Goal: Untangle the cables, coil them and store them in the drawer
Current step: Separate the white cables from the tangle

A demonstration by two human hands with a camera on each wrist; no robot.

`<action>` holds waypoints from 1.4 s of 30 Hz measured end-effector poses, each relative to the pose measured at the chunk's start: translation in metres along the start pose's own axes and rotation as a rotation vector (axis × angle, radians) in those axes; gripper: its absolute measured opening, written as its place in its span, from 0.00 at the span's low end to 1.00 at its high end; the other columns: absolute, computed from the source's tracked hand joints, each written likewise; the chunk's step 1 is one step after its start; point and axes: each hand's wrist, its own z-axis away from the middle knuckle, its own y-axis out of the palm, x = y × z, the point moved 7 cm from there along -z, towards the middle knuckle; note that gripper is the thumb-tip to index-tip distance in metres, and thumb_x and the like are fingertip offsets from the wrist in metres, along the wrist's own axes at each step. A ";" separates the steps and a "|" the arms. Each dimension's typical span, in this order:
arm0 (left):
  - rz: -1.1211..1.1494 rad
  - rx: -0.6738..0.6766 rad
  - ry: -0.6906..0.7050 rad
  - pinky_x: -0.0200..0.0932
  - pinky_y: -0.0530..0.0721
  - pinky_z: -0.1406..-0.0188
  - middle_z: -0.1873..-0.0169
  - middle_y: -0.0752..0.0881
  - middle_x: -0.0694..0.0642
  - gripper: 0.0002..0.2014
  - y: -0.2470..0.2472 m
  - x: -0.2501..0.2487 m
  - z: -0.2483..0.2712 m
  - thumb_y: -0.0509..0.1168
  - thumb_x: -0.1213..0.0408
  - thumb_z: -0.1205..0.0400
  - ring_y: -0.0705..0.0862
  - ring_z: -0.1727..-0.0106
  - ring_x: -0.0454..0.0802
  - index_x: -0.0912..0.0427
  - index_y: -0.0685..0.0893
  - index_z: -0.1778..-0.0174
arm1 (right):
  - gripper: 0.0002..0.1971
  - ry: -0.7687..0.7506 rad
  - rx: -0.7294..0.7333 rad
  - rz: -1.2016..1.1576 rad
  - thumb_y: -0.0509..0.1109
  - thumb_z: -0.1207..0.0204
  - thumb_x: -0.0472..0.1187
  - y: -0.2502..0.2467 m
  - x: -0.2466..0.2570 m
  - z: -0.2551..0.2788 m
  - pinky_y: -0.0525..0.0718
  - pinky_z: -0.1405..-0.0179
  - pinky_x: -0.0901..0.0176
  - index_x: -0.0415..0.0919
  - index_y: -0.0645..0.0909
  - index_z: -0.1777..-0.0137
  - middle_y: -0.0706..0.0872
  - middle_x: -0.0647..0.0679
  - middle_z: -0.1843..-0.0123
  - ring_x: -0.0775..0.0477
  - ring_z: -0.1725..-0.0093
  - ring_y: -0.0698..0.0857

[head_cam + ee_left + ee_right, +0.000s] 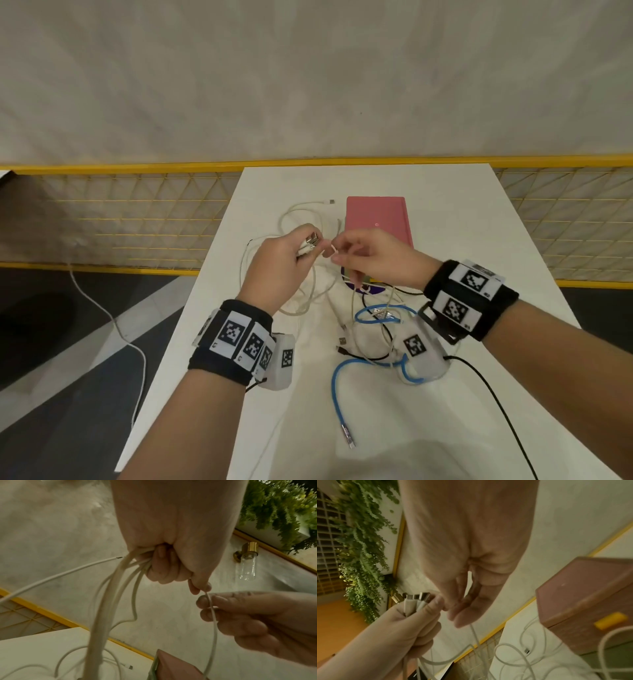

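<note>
While the left hand (274,270) is gripping a bunch of white cables (109,601) in a closed fist at the centre of the head view, their metal plugs (415,599) are sticking out past the thumb side. The right hand (373,260), just to the right of it, is pinching a single thin white strand (213,616) between thumb and fingertips (204,601); the two hands are almost touching. In the left wrist view the gripped strands are hanging down from the fist toward the lower left of the frame, where more white loops are lying on the white table (462,212). The pinched strand is running down toward the lower middle of that frame.

A pink drawer box (376,216) is sitting on the table above the hands in the head view; in the right wrist view it is filling the right side, showing a yellow handle (610,620). Whether it is open I cannot tell. Lower in the head view, a blue cable (337,380) is curling among black cables (387,337) and more white ones in the lower middle of the frame, between the two wrists. One white plug end (330,201) is lying just left of the box.
</note>
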 end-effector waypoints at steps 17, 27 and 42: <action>0.096 -0.076 -0.236 0.45 0.75 0.72 0.80 0.74 0.48 0.10 -0.015 0.051 0.011 0.59 0.48 0.14 0.72 0.77 0.45 0.50 0.77 0.54 | 0.13 0.088 0.270 0.677 0.63 0.26 0.28 0.052 -0.043 -0.085 0.84 0.49 0.54 0.40 0.86 0.50 0.88 0.46 0.49 0.45 0.50 0.85; 0.222 -0.079 -0.290 0.43 0.72 0.71 0.76 0.73 0.43 0.12 0.005 0.043 0.008 0.62 0.51 0.15 0.72 0.77 0.38 0.57 0.73 0.48 | 0.11 -0.054 0.521 0.821 0.68 0.33 0.22 0.108 -0.134 -0.059 0.82 0.49 0.43 0.35 0.85 0.55 0.80 0.39 0.46 0.37 0.54 0.83; 0.457 -0.173 -0.315 0.33 0.71 0.73 0.72 0.81 0.38 0.09 -0.015 0.031 0.015 0.64 0.54 0.16 0.72 0.77 0.35 0.56 0.84 0.52 | 0.07 -0.141 -0.125 -0.109 0.58 0.15 0.35 0.035 -0.045 -0.007 0.79 0.49 0.52 0.35 0.78 0.51 0.85 0.53 0.62 0.45 0.55 0.83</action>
